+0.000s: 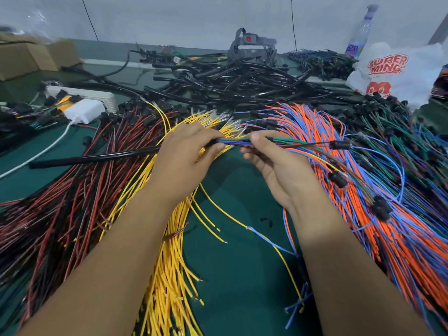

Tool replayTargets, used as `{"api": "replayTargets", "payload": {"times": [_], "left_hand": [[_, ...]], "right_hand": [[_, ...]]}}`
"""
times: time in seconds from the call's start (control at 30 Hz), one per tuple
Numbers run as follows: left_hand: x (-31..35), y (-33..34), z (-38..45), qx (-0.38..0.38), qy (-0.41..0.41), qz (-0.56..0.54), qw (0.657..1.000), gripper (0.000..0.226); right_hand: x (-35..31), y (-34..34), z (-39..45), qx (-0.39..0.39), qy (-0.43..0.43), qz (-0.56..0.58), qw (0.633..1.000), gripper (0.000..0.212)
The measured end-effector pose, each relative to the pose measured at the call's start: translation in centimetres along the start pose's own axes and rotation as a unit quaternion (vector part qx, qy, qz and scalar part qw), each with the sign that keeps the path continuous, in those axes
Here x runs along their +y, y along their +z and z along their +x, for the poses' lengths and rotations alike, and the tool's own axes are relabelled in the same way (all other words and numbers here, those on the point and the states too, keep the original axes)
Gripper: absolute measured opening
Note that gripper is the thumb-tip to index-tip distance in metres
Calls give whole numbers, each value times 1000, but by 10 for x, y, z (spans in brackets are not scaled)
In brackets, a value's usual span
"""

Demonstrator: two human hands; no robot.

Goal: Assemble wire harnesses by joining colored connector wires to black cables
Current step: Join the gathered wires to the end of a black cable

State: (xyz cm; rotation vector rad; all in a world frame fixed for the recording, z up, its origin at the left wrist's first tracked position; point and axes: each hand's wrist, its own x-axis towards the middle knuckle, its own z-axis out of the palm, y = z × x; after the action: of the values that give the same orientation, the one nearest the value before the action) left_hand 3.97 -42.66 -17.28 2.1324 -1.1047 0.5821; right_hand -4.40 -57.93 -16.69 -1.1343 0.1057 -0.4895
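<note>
Black cable [97,157] lying across the red-and-black wires [60,202] and running up into the left hand [184,151] — gripped there at its open end, fingers curled round it. Coloured connector wires [234,141] emerging from that end, pinched by the right hand [271,154] just beside the left, trailing right over the orange-and-blue pile [363,190]. Yellow wires [167,263] fanned under the left forearm on the green table [237,275] — more black cables [242,83] heaped behind.

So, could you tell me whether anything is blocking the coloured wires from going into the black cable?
Nothing visible does. The left hand holds the black cable at its end, the right hand pinches the coloured wires, which run straight into it.
</note>
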Motion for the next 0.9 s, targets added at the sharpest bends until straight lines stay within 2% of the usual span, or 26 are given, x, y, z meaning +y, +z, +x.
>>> {"api": "replayTargets", "payload": {"times": [0.2,0.33,0.43,0.57,0.63,0.9], "left_hand": [[0,-1,-7,-68,-75,-32,994,28],[3,2,-8,-95,-63,-20,993,22],[3,5,-6,-75,-83,-45,993,21],[3,5,-5,-42,-119,-51,991,14],[2,6,-5,-45,-125,-49,990,16],[0,5,-7,-58,-116,-43,991,18]], "right_hand": [[1,-5,0,-23,-15,-75,997,12],[6,0,-1,-40,-4,-176,984,13],[7,4,0,-16,38,-129,991,9],[1,2,3,41,61,49,996,10],[0,1,4,58,58,89,993,11],[2,-4,5,-2,-2,41,999,15]]}}
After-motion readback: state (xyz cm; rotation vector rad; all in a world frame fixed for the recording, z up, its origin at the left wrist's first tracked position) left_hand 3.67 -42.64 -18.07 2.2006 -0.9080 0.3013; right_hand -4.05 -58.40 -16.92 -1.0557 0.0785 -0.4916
